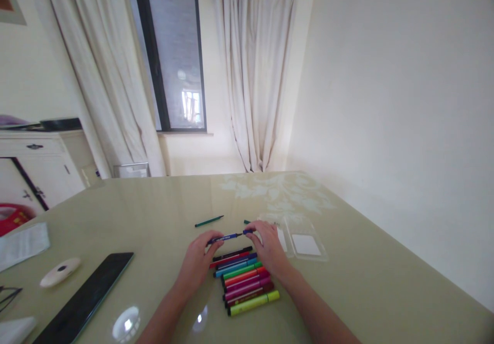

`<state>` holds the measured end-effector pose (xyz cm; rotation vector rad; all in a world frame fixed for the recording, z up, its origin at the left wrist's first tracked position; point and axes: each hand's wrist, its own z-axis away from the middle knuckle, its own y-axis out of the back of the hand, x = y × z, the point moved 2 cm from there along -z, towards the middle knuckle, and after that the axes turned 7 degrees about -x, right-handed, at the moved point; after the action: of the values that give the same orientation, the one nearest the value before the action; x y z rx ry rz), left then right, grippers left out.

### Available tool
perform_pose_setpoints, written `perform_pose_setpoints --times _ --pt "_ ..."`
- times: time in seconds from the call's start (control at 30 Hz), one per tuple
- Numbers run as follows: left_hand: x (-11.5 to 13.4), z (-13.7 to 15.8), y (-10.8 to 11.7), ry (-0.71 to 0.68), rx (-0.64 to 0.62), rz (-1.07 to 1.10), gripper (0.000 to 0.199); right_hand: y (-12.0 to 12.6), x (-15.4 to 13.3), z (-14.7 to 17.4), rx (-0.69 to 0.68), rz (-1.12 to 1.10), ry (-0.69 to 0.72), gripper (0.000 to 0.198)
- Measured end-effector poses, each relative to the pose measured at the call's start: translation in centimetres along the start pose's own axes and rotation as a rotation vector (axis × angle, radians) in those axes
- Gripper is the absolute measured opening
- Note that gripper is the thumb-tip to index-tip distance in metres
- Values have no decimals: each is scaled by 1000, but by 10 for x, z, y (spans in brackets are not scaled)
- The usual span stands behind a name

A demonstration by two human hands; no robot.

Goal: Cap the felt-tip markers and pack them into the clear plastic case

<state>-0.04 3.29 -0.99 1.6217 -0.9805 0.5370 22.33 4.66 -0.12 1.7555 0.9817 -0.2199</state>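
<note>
Between thumb and fingers, my left hand (197, 261) pinches the barrel of a dark blue marker (227, 237), its dark tip pointing right. Just off that tip, my right hand (268, 246) pinches a small blue cap (247, 232); the marker and cap look slightly apart. Beneath both hands lies a row of several capped markers, from a black one (232, 253) at the far end to a yellow-green one (253, 303) nearest me. Farther off, an uncapped dark green marker (209, 221) lies alone. A small green cap (246, 222) shows partly behind my right hand.
An open clear plastic case (324, 255) with a white card lies right of my right hand, which partly covers it. Left on the table (386, 282) are a black tablet-like slab (87, 295), an oval cream object (60, 272) and a pale cloth-like item (25, 243).
</note>
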Motion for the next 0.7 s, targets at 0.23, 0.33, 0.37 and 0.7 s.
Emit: perform_pose_setpoints --times 0.23,0.33,0.37,0.7 --pt "3 1 -2 0 -10 3 28 1 -8 1 -22 -106 65 12" --pt "6 2 -3 0 8 21 28 2 -9 0 2 -185 53 13" --pt "6 3 -4 5 9 27 28 3 -9 0 6 -218 42 14" --pt "3 0 -16 20 -110 21 29 -5 -1 0 -73 -261 -48 11"
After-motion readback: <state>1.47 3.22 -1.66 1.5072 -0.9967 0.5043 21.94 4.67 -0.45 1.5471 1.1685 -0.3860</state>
